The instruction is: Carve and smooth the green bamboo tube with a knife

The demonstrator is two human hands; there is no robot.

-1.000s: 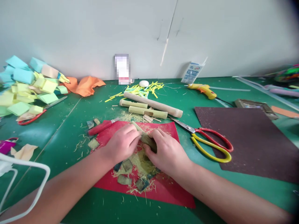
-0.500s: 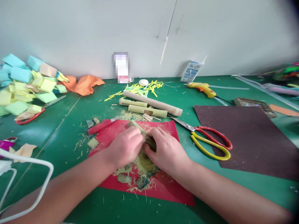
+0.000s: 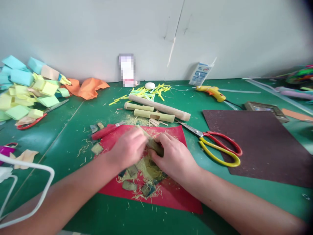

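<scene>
At far left lies a heap of folded paper pieces (image 3: 31, 88), too many overlapping to count, with one pair of red-handled scissors (image 3: 31, 124) partly beneath it. One crumpled orange sheet (image 3: 90, 88) is next to the heap. Then come three small scraps (image 3: 97, 149) and one red-handled knife (image 3: 105, 131), its handle across the edge of the red sheet (image 3: 181, 199).

The left hand (image 3: 129, 147), blurred, sits a little farther left than half a second ago, when it reached over more of the bamboo piece (image 3: 156, 149). Its fingers are curled against the piece; I cannot tell whether they grip anything. The piece is between the hands, slanting above the red sheet, as before. The right hand (image 3: 174, 156) keeps its place, fingers and thumb wrapped round the piece's near end.

Beyond the hands are three bamboo lengths (image 3: 154, 115), one long and two short. To the right come one carton (image 3: 200, 74) with a straw, contents hidden; one large pair of scissors (image 3: 220, 147); one yellow glue gun (image 3: 211, 93); one dark sheet (image 3: 259, 147); and one shallow box (image 3: 248, 105), its contents too blurred to tell.
</scene>
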